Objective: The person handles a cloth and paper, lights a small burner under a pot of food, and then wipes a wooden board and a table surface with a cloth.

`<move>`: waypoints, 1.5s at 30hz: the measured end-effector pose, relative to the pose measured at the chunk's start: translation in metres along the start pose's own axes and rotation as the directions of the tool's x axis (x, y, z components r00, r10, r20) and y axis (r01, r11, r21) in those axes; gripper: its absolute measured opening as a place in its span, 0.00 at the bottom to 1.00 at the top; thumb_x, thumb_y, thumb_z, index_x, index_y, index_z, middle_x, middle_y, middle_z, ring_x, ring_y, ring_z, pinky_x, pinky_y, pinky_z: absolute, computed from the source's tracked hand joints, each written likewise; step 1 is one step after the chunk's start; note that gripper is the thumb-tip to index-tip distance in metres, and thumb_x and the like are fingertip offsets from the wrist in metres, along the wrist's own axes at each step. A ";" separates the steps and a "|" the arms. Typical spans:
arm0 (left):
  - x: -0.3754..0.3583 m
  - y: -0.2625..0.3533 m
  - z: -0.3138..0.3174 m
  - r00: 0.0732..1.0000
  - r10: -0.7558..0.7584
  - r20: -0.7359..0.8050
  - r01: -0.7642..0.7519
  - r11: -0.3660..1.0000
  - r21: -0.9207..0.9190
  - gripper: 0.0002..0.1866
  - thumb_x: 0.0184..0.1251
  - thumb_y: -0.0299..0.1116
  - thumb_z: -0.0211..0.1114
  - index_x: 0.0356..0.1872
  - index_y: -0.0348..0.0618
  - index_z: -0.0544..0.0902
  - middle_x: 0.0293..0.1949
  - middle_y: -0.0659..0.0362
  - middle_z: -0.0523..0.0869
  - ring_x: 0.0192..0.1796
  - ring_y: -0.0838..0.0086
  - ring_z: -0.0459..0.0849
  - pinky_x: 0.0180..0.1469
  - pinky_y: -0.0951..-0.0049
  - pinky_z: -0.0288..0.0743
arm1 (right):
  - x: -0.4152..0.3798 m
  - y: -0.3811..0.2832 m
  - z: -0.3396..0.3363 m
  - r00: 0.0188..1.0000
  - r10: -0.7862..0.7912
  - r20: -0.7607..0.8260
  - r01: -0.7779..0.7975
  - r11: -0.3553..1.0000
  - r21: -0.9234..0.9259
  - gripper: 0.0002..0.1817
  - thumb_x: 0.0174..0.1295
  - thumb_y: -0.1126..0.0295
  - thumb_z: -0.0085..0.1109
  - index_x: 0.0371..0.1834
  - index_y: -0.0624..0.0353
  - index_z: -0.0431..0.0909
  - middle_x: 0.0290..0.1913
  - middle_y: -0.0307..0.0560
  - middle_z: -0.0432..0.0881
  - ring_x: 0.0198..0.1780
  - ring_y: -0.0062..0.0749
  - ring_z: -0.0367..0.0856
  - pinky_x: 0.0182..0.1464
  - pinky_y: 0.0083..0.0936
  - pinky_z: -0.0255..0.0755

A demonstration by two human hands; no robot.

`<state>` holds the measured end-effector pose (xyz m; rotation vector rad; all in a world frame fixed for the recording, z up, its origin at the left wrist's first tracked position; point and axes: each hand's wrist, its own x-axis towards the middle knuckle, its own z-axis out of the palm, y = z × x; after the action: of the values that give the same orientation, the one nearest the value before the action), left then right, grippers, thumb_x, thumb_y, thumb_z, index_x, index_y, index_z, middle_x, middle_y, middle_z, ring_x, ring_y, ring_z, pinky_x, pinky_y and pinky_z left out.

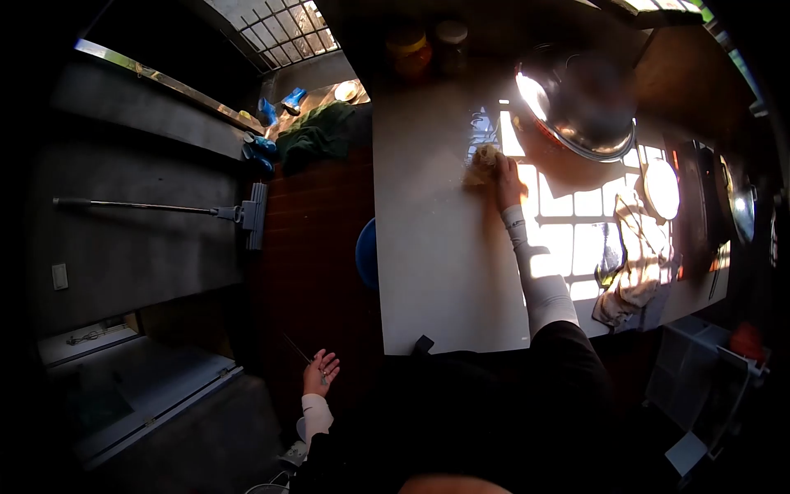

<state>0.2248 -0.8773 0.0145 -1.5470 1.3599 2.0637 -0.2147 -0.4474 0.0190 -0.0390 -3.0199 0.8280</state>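
My right hand (509, 183) reaches out over the pale countertop (436, 280), its fingers closed on a small yellowish sponge (485, 154). The sponge rests on the surface beside a shiny bluish patch that catches the light. To the right of that hand stands a large shiny metal bowl (592, 123). My left hand (321, 372) hangs low beside the counter's left edge, palm turned up and fingers apart. A thin line, like a wire or stick, shows by its fingertips, and a small greenish spot shows at the palm.
A crumpled cloth (634, 263) and a round white lid-like disc (661, 189) lie at the counter's right. Jars (409, 53) stand at the back. A blue basin (367, 253) shows beside the counter, a mop (253, 216) against the left wall, blue boots (294, 100) near the doorway.
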 end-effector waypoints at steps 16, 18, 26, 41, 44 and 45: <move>-0.030 -0.029 -0.083 0.987 -0.157 -0.022 0.158 0.981 0.116 0.22 0.66 0.43 0.44 0.58 0.48 0.62 0.52 0.57 0.73 0.50 0.64 0.73 0.50 0.64 0.67 | -0.294 -0.151 0.105 0.947 -0.175 0.269 0.143 0.981 0.134 0.19 0.56 0.73 0.38 0.54 0.51 0.60 0.44 0.53 0.69 0.41 0.51 0.72 0.45 0.39 0.69; 0.029 -0.070 -0.151 0.988 -0.089 0.127 0.083 0.995 0.050 0.23 0.66 0.44 0.43 0.60 0.48 0.60 0.52 0.56 0.72 0.51 0.63 0.73 0.50 0.63 0.67 | -0.318 -0.178 0.128 0.925 -0.217 0.313 0.069 0.903 0.425 0.20 0.55 0.73 0.41 0.54 0.55 0.59 0.46 0.58 0.70 0.46 0.54 0.70 0.49 0.40 0.66; -0.011 -0.063 -0.173 0.982 -0.184 -0.054 0.188 0.977 0.099 0.23 0.67 0.42 0.42 0.61 0.47 0.59 0.54 0.55 0.71 0.53 0.61 0.70 0.52 0.63 0.66 | -0.303 -0.039 0.034 0.941 0.291 -0.174 -0.248 0.941 0.231 0.29 0.49 0.75 0.54 0.56 0.56 0.54 0.48 0.60 0.67 0.49 0.55 0.67 0.50 0.40 0.64; 0.016 -0.050 -0.135 0.966 -0.248 -0.069 0.249 0.969 -0.005 0.14 0.64 0.37 0.50 0.50 0.49 0.68 0.34 0.54 0.80 0.29 0.72 0.78 0.28 0.75 0.74 | -0.309 -0.092 0.067 0.995 0.027 0.094 -0.065 0.900 0.431 0.31 0.49 0.70 0.55 0.57 0.58 0.53 0.53 0.63 0.64 0.54 0.55 0.64 0.54 0.41 0.61; 0.017 -0.021 -0.105 0.973 -0.227 -0.046 0.230 0.970 0.074 0.10 0.63 0.38 0.53 0.44 0.52 0.71 0.21 0.63 0.76 0.15 0.83 0.67 0.17 0.83 0.62 | -0.274 -0.006 0.007 0.940 0.300 -0.163 -0.248 0.927 0.282 0.28 0.50 0.71 0.55 0.54 0.60 0.54 0.47 0.61 0.67 0.47 0.57 0.69 0.49 0.40 0.65; 0.013 -0.015 -0.089 0.975 -0.199 -0.096 0.209 0.971 0.114 0.09 0.63 0.39 0.53 0.42 0.54 0.73 0.17 0.67 0.71 0.13 0.85 0.61 0.15 0.84 0.53 | -0.264 0.035 -0.009 0.887 0.420 -0.194 -0.398 0.906 0.141 0.26 0.51 0.69 0.55 0.53 0.59 0.56 0.46 0.60 0.68 0.46 0.55 0.70 0.47 0.40 0.66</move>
<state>0.2856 -0.9422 -0.0055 -1.6598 1.2698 1.7781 0.0502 -0.4202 0.0079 -0.7409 -2.7892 0.9199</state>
